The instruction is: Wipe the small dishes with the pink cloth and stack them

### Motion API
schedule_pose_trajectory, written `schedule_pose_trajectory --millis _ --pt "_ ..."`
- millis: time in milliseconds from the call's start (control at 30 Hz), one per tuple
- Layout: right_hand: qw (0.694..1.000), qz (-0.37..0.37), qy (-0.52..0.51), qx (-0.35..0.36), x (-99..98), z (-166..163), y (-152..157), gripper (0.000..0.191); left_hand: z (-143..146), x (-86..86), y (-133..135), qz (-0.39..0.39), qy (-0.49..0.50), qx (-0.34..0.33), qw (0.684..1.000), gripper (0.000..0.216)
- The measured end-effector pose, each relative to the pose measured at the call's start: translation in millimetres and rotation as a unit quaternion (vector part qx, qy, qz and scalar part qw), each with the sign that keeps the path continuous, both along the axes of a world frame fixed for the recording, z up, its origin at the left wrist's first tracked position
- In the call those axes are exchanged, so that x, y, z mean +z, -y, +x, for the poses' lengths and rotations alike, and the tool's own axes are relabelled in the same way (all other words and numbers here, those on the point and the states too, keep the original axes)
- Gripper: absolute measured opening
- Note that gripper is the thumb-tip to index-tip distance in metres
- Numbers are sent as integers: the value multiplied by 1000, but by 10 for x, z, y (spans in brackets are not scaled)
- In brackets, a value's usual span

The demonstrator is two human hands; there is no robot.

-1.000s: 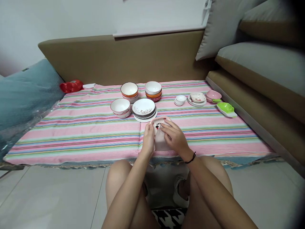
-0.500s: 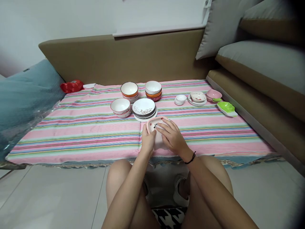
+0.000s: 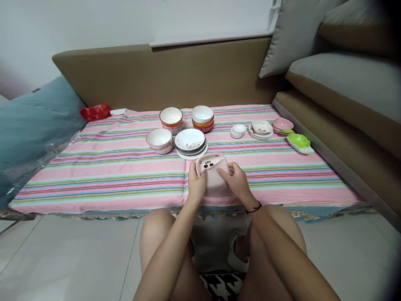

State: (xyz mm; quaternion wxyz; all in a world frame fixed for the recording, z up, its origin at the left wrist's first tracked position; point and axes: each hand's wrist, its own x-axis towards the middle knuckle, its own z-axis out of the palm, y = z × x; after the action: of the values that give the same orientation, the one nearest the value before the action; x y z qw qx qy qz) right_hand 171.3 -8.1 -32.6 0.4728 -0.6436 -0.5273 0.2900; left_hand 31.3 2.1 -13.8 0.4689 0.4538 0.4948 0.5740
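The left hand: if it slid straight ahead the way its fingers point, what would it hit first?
Probably the stack of plates just beyond the pink dish that the left hand holds; depth is hard to judge.

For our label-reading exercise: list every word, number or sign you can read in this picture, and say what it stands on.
"CAT": black letters, seen upside down, inside the pink dish held by the left hand and right hand, beside two black oval marks.
The plate stack shows a floral pattern only, no text.
The red packet carries nothing readable from here.
No other words or numbers are visible.
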Motion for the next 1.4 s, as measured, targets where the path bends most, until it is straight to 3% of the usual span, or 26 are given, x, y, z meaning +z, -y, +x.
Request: schedule_pose_trajectory --millis 100,167,333,433,500,600,800,967,1133,1300,1400 --pt "999 16 20 -38 35 31 9 42 -1 12 -2 28 -22 20 999 33" --pt "999 36 -19 -37 69 51 7 41 -13 19 -14 36 -28 42 998 34" --pt "979 13 -187 83 145 76 -16 32 -54 65 -30 -34 27 33 999 36" --pt "962 18 -225 153 207 94 -16 40 -70 126 -3 -81 65 -10 995 41" --pt "960 0 -226 166 241 125 -14 34 -85 176 17 -106 82 -27 991 43" --pt "967 -17 -213 138 257 191 -22 18 -122 247 30 -130 103 -42 985 47" --pt "984 95 -153 5 240 222 -32 18 -171 282 40 -122 13 -131 984 39" --pt "983 113 -141 -16 240 162 -35 20 -106 268 92 -108 -20 -189 976 34" --pt "971 55 -230 27 219 159 -36 28 -89 228 59 -94 21 -110 989 39" --pt "976 36 -199 79 216 122 6 35 -110 121 -25 -94 74 -11 993 40" --pt "981 85 -149 86 236 97 37 35 -110 77 -51 -110 129 20 985 45"
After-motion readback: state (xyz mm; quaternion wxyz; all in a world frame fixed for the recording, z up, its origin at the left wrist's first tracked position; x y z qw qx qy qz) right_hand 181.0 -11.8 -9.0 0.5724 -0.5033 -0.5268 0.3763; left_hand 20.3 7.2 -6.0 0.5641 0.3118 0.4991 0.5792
